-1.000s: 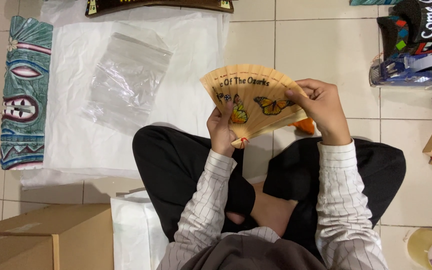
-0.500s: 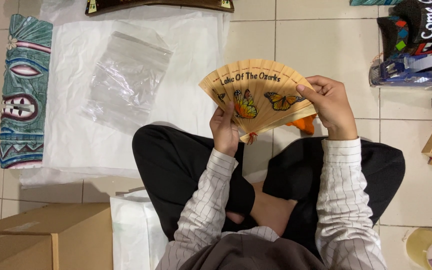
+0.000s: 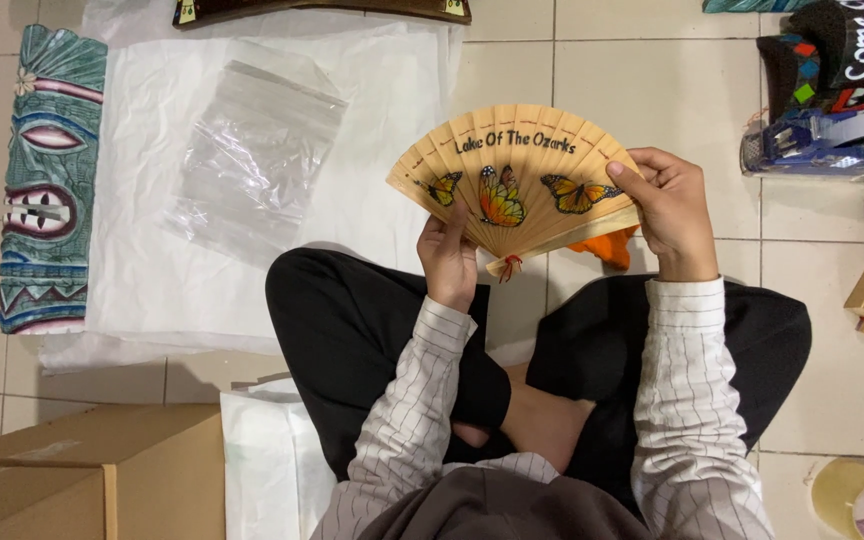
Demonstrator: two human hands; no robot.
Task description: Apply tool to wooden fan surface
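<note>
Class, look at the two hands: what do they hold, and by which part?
Both hold an open wooden fan with painted butterflies: the left hand near the pivot at its base, the right hand at its right outer edge.

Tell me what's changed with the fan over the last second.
The wooden fan has been spread wider, its left edge swinging outward, and it now faces the camera more squarely. The left hand still grips near the pivot and the right hand the right edge. The clear bag and carved mask haven't moved.
</note>
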